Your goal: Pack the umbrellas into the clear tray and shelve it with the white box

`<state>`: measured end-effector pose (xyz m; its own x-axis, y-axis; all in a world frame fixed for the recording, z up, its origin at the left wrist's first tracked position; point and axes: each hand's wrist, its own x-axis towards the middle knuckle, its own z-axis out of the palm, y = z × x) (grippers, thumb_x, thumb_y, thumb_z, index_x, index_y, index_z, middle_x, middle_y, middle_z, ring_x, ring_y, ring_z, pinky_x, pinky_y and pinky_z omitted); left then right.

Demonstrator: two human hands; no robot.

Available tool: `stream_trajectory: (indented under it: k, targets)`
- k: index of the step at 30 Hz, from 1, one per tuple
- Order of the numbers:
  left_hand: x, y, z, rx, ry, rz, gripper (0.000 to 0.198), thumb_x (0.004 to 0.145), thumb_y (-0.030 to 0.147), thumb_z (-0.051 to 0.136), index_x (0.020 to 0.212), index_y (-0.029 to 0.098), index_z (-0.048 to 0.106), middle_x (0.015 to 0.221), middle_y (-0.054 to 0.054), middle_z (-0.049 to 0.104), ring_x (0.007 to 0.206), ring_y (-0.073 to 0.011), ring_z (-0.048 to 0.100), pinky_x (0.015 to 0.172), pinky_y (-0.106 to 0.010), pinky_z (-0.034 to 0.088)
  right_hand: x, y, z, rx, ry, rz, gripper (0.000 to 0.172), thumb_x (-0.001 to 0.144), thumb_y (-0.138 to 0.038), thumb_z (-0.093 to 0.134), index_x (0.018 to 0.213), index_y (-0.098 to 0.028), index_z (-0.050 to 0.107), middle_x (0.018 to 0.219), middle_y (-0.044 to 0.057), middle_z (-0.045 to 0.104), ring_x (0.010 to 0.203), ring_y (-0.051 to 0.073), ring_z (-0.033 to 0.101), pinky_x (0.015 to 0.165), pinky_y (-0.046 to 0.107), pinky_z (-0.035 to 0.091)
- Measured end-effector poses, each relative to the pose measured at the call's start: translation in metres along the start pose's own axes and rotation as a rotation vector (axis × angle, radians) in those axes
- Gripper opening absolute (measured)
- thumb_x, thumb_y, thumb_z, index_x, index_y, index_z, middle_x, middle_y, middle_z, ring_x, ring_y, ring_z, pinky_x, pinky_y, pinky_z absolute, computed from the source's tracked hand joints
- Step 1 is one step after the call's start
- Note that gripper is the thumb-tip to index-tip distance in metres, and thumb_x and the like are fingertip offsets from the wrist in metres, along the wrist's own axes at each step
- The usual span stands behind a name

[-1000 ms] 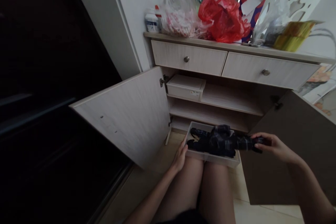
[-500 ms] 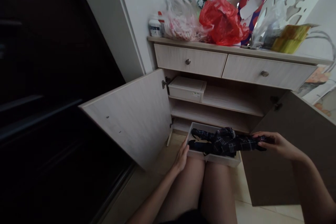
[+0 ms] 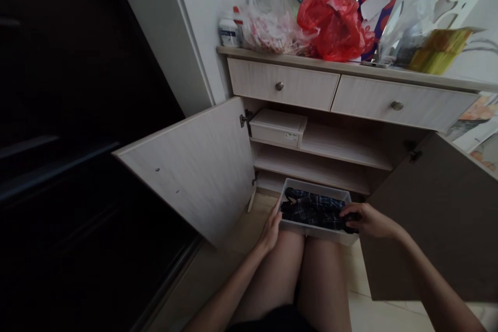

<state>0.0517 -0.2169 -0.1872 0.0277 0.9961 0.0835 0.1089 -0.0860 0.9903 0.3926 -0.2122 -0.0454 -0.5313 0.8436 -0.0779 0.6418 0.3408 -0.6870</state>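
Observation:
A translucent plastic box (image 3: 311, 230) rests on my knees in front of the open cabinet. Dark plaid umbrellas or similar folded cloth items (image 3: 311, 210) lie inside it; their exact kind is hard to tell. My left hand (image 3: 271, 229) grips the box's left end, thumb over the rim. At the box's right end, my right hand (image 3: 363, 219) is closed on the dark end of a plaid item, which now lies within the walls.
The cabinet's left door (image 3: 194, 171) and right door (image 3: 431, 223) stand open on both sides. A white lidded box (image 3: 276, 128) sits on the upper shelf. Bags, including a red one (image 3: 330, 21), and a bottle (image 3: 229, 32) crowd the cabinet top.
My right hand has moved left and slightly down to the box, and the plaid item that stuck out over the right rim now lies inside. My left hand has kept its hold.

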Motion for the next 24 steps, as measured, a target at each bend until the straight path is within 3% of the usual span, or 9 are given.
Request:
stream_trajectory:
  k: [7, 11, 15, 18, 21, 24]
  targets:
    - [0.001, -0.002, -0.004, -0.020, 0.016, 0.025, 0.071, 0.090, 0.058, 0.041, 0.149, 0.018, 0.046, 0.159, -0.007, 0.037, 0.151, -0.0255, 0.024, 0.125, -0.043, 0.017, 0.015, 0.009, 0.035, -0.346, -0.028, 0.111, 0.033, 0.076, -0.013, 0.062, 0.104, -0.024, 0.075, 0.108, 0.007, 0.074, 0.099, 0.023, 0.068, 0.087, 0.031, 0.049]
    - [0.000, -0.003, -0.002, -0.056, 0.025, 0.050, 0.071, 0.089, 0.060, 0.043, 0.146, 0.019, 0.049, 0.157, -0.008, 0.041, 0.150, -0.0278, 0.027, 0.125, -0.045, 0.017, 0.016, 0.003, 0.038, -0.550, -0.090, 0.128, 0.026, 0.075, -0.016, 0.068, 0.096, -0.028, 0.078, 0.103, 0.007, 0.075, 0.106, 0.026, 0.066, 0.094, 0.034, 0.044]
    - [-0.001, -0.002, -0.001, -0.067, 0.014, 0.031, 0.070, 0.088, 0.060, 0.045, 0.145, 0.020, 0.051, 0.156, -0.007, 0.042, 0.150, -0.0278, 0.027, 0.126, -0.044, 0.016, 0.020, -0.001, 0.033, -0.495, -0.102, 0.077, 0.019, 0.087, -0.029, 0.061, 0.088, -0.029, 0.079, 0.100, 0.005, 0.076, 0.094, 0.023, 0.069, 0.084, 0.030, 0.045]
    - [-0.001, -0.002, -0.002, -0.054, 0.004, 0.016, 0.070, 0.087, 0.060, 0.045, 0.144, 0.020, 0.052, 0.156, -0.007, 0.042, 0.150, -0.0273, 0.026, 0.126, -0.043, 0.016, 0.022, 0.004, 0.039, -0.370, -0.012, 0.081, 0.029, 0.092, -0.041, 0.054, 0.089, -0.026, 0.079, 0.092, 0.006, 0.077, 0.083, 0.020, 0.070, 0.076, 0.027, 0.046]
    - [0.001, -0.002, -0.003, -0.054, 0.004, 0.027, 0.071, 0.088, 0.060, 0.044, 0.146, 0.019, 0.049, 0.158, -0.007, 0.040, 0.151, -0.0266, 0.024, 0.126, -0.043, 0.016, 0.023, 0.018, 0.050, -0.170, 0.111, 0.129, 0.036, 0.086, -0.054, 0.059, 0.089, -0.023, 0.079, 0.085, 0.007, 0.077, 0.079, 0.022, 0.070, 0.074, 0.028, 0.049]
    - [0.002, -0.002, -0.003, -0.060, 0.003, 0.024, 0.074, 0.088, 0.061, 0.043, 0.148, 0.018, 0.047, 0.159, -0.007, 0.038, 0.151, -0.0272, 0.023, 0.126, -0.044, 0.016, 0.019, 0.040, 0.058, 0.115, 0.474, 0.214, 0.048, 0.081, -0.065, 0.060, 0.093, -0.022, 0.077, 0.093, 0.009, 0.076, 0.087, 0.027, 0.070, 0.079, 0.033, 0.052]
